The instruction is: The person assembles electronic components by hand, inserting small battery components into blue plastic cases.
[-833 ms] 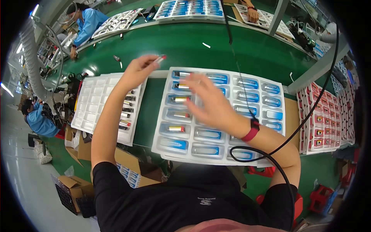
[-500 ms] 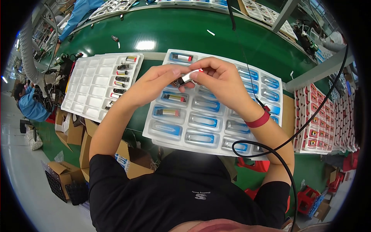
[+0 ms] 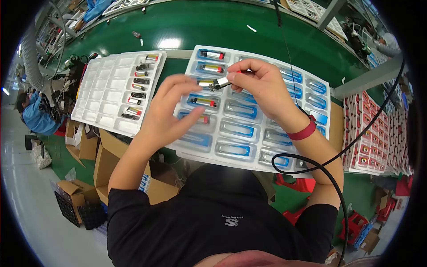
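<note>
One small black-and-white device (image 3: 221,82) sits pinched by our right hand (image 3: 265,86), thumb against fingers, above the blue-pocketed tray (image 3: 215,137), its dark end jutting free, probably to keep that end uncovered; our left hand (image 3: 165,113), blurred, spreads its fingers nearby, gripping nothing we can see.

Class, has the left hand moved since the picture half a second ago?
Yes: against the white tray of blue packs, the left hand has shifted left and toward the wearer's body.
</note>
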Available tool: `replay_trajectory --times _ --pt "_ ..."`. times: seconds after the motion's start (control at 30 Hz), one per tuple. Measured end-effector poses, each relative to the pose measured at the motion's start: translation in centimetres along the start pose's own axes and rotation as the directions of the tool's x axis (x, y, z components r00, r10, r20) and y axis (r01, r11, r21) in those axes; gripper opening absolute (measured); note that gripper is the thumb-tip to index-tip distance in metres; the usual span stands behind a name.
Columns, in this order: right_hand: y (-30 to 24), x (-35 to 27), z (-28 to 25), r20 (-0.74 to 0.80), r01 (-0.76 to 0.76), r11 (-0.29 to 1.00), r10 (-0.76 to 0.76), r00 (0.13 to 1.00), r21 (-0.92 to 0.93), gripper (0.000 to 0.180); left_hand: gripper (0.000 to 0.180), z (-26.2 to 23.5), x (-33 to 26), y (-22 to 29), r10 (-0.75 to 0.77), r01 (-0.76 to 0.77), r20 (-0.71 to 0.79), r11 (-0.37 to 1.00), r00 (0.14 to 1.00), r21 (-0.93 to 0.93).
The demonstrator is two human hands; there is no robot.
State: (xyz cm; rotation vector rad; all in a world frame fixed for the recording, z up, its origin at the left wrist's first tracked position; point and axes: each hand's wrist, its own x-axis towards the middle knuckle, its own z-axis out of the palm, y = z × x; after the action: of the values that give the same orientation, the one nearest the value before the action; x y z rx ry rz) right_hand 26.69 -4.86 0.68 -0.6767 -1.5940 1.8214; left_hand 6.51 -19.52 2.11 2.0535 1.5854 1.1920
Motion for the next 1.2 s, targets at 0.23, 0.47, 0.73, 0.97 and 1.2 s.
replay_trajectory --times 0.23,0.47,0.73,0.97,1.2 --pt "-0.2 -0.7 1.0 0.036 -0.039 0.998 0.038 0.999 0.039 0.018 0.026 0.8 1.0 -2.0 0.124 -0.127 -0.059 0.991 0.991 -0.046" --pt "0.2 -1.1 0.9 0.058 -0.048 0.998 0.046 0.997 0.031 0.019 0.023 1.5 0.8 -2.5 0.169 -0.168 -0.062 0.986 0.984 0.018" --pt "0.8 -1.6 1.7 0.061 0.013 0.996 -0.008 0.998 -0.083 0.015 0.020 2.2 0.8 -2.5 0.137 -0.140 -0.120 0.990 0.983 -0.015" --pt "1.2 -1.5 0.8 0.085 0.296 0.911 -0.284 0.955 -0.287 0.015 0.029 -0.9 -1.0 -0.5 -0.032 0.034 0.225 0.999 0.974 -0.006" --pt "-0.6 -0.9 0.3 -0.016 0.053 0.998 -0.052 0.999 0.044 0.019 0.034 0.1 -3.5 0.0 -0.003 -0.198 0.553 0.933 0.833 0.302"
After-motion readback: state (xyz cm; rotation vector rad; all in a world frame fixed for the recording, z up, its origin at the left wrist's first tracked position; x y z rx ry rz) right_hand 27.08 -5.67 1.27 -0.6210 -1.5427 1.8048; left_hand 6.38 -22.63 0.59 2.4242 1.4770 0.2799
